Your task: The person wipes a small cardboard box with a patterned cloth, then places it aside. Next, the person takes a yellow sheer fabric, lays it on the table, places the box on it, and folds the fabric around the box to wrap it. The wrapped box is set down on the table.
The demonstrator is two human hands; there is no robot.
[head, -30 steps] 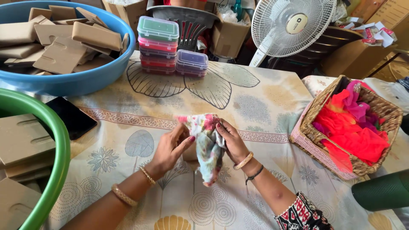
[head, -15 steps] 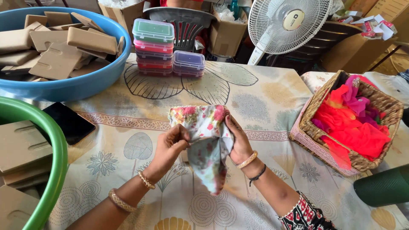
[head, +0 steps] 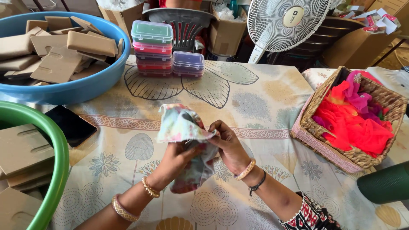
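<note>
Presently noted: floral cloth pouch (head: 187, 145) held up just above the worktop (head: 264, 102), at the centre of the head view, between both hands. Left hand (head: 177, 155) under and behind the fabric, fingers pressed together on its lower folds, thumb on the near face. Right hand (head: 228, 145) at the right edge, fingers pinching the cloth near the open mouth, which stands turned up and partly folded over. Lower part hanging slack and crumpled between the wrists. Judged light, soft and limp, with no stiffness of its own; likely to sag or slip out of shape unless gripped at two points. Best hold judged to be at the hemmed rim of the mouth, one pinch on each side; fabric not slippery by appearance, not fragile. Bangles on both wrists, clear of the cloth. Around the hands: blue tub (head: 81, 91) of flat cardboard pieces at far left, green tub (head: 55, 157) at near left, dark phone (head: 70, 125) lying between them, stack of coloured lidded boxes (head: 151, 49) at the far edge, woven basket (head: 324, 110) of red and pink netting to the right, well apart from the pouch. White fan (head: 285, 23) beyond the worktop.
</note>
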